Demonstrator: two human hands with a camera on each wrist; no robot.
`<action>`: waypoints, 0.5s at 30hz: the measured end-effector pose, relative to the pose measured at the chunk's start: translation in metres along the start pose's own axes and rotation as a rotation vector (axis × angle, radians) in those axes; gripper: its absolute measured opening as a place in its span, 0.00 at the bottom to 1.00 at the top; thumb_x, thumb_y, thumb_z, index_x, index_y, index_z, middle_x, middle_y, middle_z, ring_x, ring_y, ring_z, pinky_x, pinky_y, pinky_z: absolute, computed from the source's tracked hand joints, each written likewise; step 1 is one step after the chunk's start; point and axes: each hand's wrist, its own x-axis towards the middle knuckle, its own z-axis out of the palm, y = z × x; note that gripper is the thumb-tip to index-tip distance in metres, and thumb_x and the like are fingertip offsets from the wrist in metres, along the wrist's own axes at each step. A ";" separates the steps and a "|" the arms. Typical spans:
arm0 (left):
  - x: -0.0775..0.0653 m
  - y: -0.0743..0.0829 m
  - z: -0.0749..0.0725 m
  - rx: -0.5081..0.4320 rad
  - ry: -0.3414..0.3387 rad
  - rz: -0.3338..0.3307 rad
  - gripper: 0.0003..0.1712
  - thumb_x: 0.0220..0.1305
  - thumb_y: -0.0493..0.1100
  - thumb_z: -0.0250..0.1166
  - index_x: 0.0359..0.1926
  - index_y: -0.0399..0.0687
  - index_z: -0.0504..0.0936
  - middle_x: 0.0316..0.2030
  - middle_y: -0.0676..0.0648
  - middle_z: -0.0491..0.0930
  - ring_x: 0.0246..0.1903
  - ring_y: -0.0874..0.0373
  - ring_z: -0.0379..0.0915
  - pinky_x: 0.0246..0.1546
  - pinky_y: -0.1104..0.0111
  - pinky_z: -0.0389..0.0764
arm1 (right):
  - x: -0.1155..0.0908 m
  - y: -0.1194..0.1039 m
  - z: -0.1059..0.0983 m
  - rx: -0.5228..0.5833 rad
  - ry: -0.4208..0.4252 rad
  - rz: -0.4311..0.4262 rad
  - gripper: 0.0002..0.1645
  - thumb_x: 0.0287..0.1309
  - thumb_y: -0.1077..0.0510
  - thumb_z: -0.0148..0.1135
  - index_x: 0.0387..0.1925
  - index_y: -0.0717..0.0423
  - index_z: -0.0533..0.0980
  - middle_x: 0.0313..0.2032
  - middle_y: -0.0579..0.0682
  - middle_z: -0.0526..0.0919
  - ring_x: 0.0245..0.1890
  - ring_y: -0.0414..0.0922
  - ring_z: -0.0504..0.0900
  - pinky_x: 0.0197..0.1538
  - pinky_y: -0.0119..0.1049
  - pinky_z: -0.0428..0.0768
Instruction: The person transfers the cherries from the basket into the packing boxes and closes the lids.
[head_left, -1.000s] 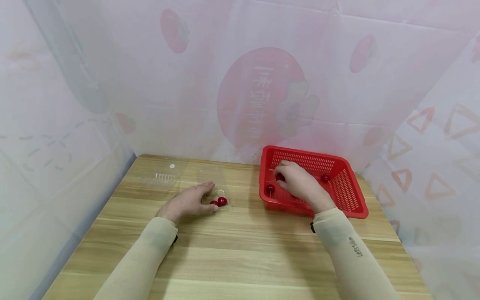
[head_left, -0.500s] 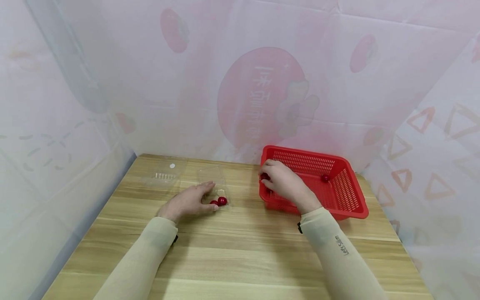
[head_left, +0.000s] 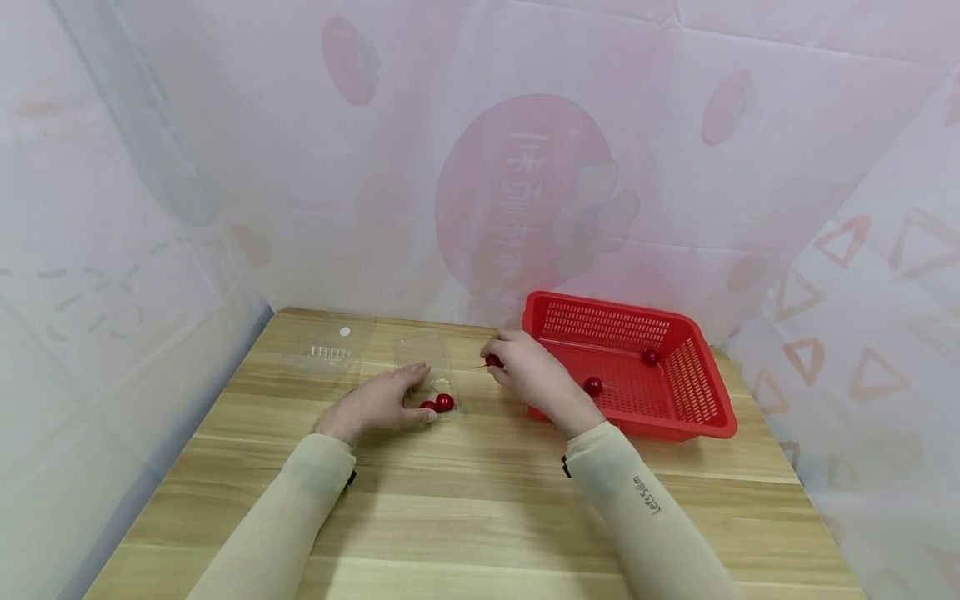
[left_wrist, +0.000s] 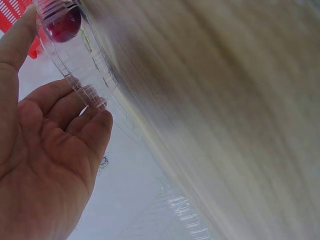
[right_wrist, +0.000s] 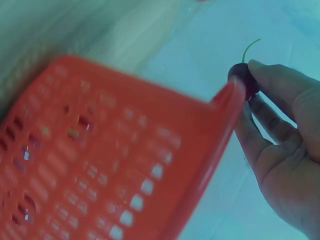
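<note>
In the head view my right hand pinches a dark red cherry between thumb and fingertips, just past the left rim of a red plastic basket. A thin green stem sticks up from this cherry in the right wrist view. Further left, my left hand steadies a clear plastic box, fingers bent against one wall and thumb at its near side. Two cherries lie in that box, one partly behind the thumb. Inside the basket sit a cherry near the front and another cherry further back.
Behind my left hand a second clear plastic piece with ridges and a white round sticker rests at the table's back left. The wooden table backs onto a pale printed sheet, which also rises along both sides.
My right hand has moved left, from inside the basket across its left rim, carrying a cherry. The front cherry in the basket has come into view. My left hand stays put.
</note>
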 end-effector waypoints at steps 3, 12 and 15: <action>0.000 0.000 0.000 0.002 0.004 0.002 0.56 0.81 0.61 0.77 0.92 0.37 0.64 0.92 0.35 0.64 0.92 0.35 0.61 0.95 0.40 0.64 | 0.004 -0.007 0.009 0.008 0.018 -0.007 0.09 0.81 0.61 0.75 0.57 0.57 0.92 0.55 0.55 0.92 0.59 0.55 0.91 0.69 0.49 0.93; 0.001 -0.001 0.001 -0.005 0.009 0.011 0.56 0.80 0.60 0.78 0.91 0.35 0.65 0.91 0.35 0.65 0.92 0.35 0.62 0.95 0.40 0.65 | 0.014 -0.024 0.035 0.042 0.041 -0.013 0.09 0.81 0.64 0.74 0.56 0.59 0.92 0.55 0.56 0.92 0.59 0.56 0.91 0.71 0.49 0.93; 0.001 -0.002 0.001 -0.002 0.007 0.012 0.56 0.80 0.61 0.78 0.92 0.35 0.65 0.91 0.34 0.65 0.92 0.34 0.62 0.94 0.39 0.65 | 0.017 -0.030 0.043 0.014 0.034 -0.014 0.10 0.81 0.64 0.74 0.57 0.59 0.93 0.57 0.56 0.92 0.60 0.56 0.92 0.70 0.48 0.93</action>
